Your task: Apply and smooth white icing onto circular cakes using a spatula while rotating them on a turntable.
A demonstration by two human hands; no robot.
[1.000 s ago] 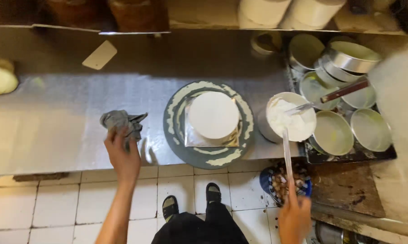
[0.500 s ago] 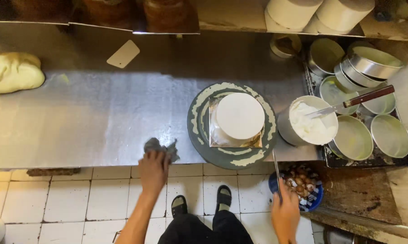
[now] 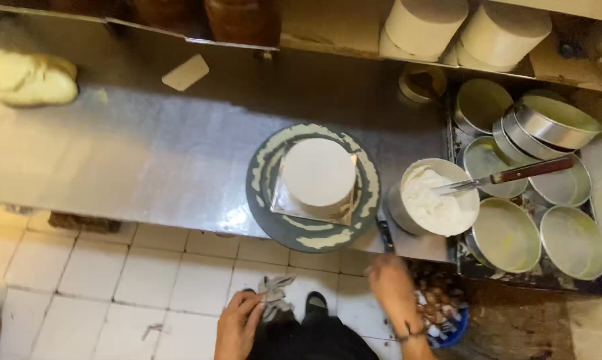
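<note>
Left hand (image 3: 238,325) hangs low over the white tiled floor (image 3: 114,267), below the front edge of the steel bench (image 3: 148,160), its fingers closed around a crumpled grey cloth (image 3: 273,293). Right hand (image 3: 389,283) sits just below the same front edge, fingers curled about the dark handle of a thin tool (image 3: 385,235) whose upper part leans against the bench edge; how tightly it grips I cannot tell. Just beside that hand, on the floor, is a blue bowl of brown and pale pieces (image 3: 441,313). At the bench's front edge stands a grey round turntable smeared with cream (image 3: 274,200), carrying a white round cake on a square silver board (image 3: 318,173). To its right, touching the turntable's rim, a white tub of whipped cream (image 3: 434,200) bears a wooden-handled palette knife (image 3: 514,175). Beyond it, at the right end, a dark tray holds round metal cake tins (image 3: 508,233). Near the back left corner lies a pale yellow lump of dough (image 3: 28,77), and a cream-coloured flat scraper (image 3: 186,72) rests along the back edge. On a shelf above stand two white round cakes (image 3: 461,27).
</note>
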